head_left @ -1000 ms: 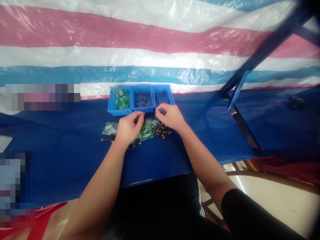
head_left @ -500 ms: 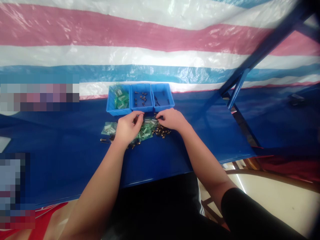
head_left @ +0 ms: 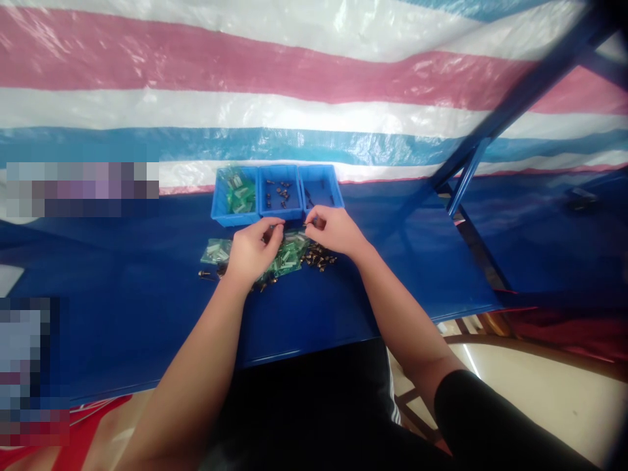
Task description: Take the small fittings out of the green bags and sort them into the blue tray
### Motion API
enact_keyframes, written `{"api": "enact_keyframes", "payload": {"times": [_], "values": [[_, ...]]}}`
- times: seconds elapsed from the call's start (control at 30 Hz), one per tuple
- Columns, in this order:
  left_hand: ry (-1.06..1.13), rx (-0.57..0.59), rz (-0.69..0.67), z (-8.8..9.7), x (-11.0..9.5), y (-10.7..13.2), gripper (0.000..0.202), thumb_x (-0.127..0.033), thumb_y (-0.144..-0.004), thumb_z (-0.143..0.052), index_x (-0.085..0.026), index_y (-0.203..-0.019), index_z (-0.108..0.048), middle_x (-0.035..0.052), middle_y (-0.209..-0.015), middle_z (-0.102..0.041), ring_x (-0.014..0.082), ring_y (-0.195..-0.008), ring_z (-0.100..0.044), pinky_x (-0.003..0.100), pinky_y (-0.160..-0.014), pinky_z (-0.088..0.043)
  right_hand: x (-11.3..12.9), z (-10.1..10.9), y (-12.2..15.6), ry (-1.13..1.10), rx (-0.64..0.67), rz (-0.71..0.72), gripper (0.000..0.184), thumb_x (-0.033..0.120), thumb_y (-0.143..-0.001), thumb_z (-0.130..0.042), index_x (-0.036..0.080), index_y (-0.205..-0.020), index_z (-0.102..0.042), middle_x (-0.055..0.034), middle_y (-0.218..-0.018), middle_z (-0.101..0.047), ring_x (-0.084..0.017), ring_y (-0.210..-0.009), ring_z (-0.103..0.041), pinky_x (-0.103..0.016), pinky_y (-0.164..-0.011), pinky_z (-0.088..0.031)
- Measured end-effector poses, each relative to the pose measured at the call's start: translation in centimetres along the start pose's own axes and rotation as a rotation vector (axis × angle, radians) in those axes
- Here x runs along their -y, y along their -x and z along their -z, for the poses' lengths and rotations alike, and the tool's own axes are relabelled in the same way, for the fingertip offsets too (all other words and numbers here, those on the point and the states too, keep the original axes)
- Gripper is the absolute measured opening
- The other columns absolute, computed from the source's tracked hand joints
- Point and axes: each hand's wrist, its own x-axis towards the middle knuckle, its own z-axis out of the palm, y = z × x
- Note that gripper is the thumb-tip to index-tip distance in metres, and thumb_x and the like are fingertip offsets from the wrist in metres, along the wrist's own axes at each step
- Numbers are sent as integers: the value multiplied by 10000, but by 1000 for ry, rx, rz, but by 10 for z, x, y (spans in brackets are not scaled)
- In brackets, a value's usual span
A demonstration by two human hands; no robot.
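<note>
Here, blue table [head_left: 314,311] bears metal parts [head_left: 321,260], green packets [head_left: 288,259]; striped sheet [head_left: 294,78] behind.

Striped plastic sheeting [head_left: 245,78] behind a slanted blue metal post [head_left: 515,103], pale floor [head_left: 534,399] at lower right

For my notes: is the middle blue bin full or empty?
Neither: scattered small parts lie in the middle bin, bare blue showing between them.
</note>
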Motion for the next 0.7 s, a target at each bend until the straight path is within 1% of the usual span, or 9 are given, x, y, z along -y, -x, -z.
{"api": "enact_keyframes", "payload": {"times": [0.1, 0.2, 0.3, 0.4, 0.6, 0.7], "values": [[64, 18, -28, -2, 0, 1, 325, -408, -987, -623, -202, -1196, -764, -20, -697, -658, 116, -592, -564, 243, -660, -478, -2, -7, -1, -207, -2, 71, 198, 288, -818, -637, 168, -956, -714, 19, -713, -656, -130, -644, -565, -282, -680, -447], [115, 30, -59, -4, 1, 2, 335, -421, -967, -668, -207, -1211, -752, -32, -694, -640, 109, -594, -554, 241, -660, -476, -4, -15, -2, -294, 9, 124, 215, 286, -847, -623, 165, -992, -725, 26, -708, -639, -120, -625, -546, -278, -661, -438], [133, 57, -74, -4, 1, 2, 308, -421, -952, -694, -202, -1156, -767, -32, -691, -637, 104, -591, -547, 241, -650, -468, -3, -21, -1, -295, 52, 106, 213, 340, -873, -648, 171, -976, -724, 20, -710, -643, -123, -622, -551, -275, -625, -429], [126, 58, -80, -4, 2, 1, 282, -408, -954, -696, -201, -1127, -777, -34, -687, -631, 99, -588, -537, 237, -635, -453, -3, -24, 0, -281, 59, 101, 206, 356, -893, -645, 184, -972, -726, 17, -719, -653, -127, -630, -564, -275, -613, -424], [78, 12, -85, -5, 3, 2, 256, -399, -974, -672, -197, -1085, -784, -29, -689, -625, 101, -598, -533, 237, -638, -443, -4, -26, -2, -286, 59, 86, 238, 389, -948, -613, 191, -1009, -730, 0, -731, -684, -153, -687, -620, -287, -647, -453], [76, 13, -58, -5, 3, 1, 284, -417, -982, -658, -191, -1121, -762, -34, -677, -621, 102, -577, -524, 237, -629, -439, -5, -28, -3, -307, 53, 93, 234, 371, -954, -609, 190, -1051, -723, 4, -729, -680, -153, -686, -619, -291, -665, -473]]}}
